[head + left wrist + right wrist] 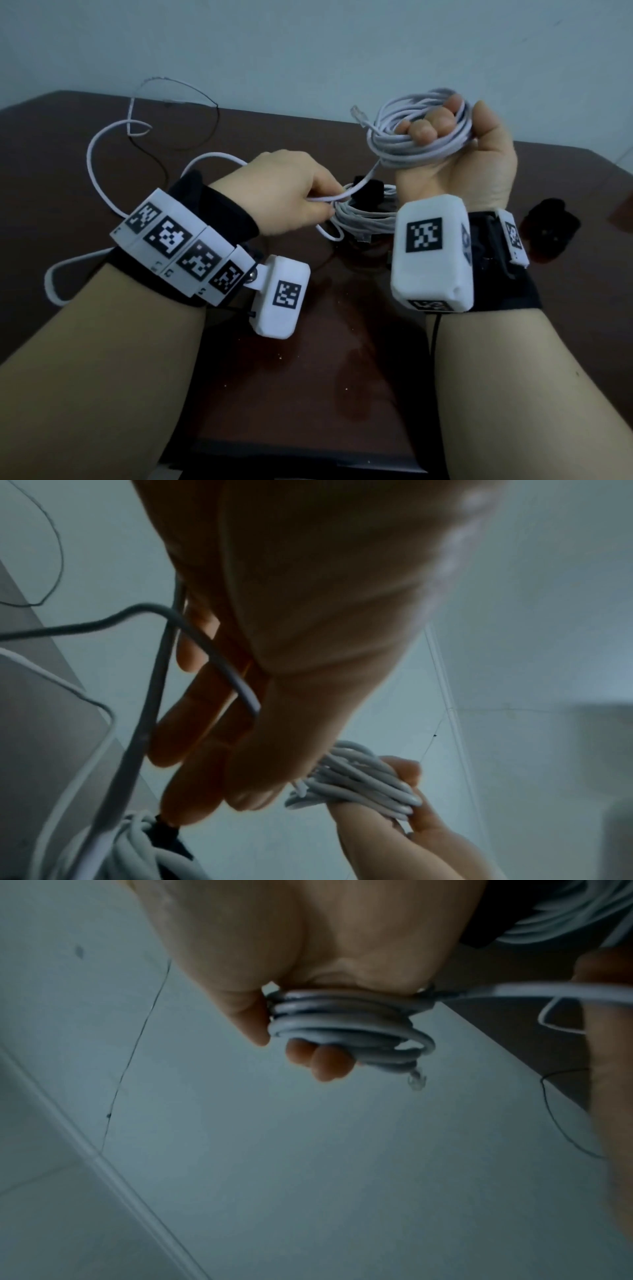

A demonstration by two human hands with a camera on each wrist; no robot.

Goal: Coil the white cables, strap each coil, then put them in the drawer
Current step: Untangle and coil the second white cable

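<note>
My right hand (445,137) is raised above the table and grips a coil of white cable (404,147) (346,1026) wound in several loops, its clear plug (358,114) sticking out to the left. A loose run of that cable (363,180) drops from the coil to my left hand (294,202), which pinches it between thumb and fingers (205,723). Beneath both hands a second white coil (363,216) lies on the table, bound by a black strap (368,186). The remaining loose cable (99,171) loops over the left of the table.
The dark brown table (308,342) ends at a pale wall behind. A thin black wire (205,113) curls at the far left edge. Another black strap (548,229) lies to the right of my right wrist.
</note>
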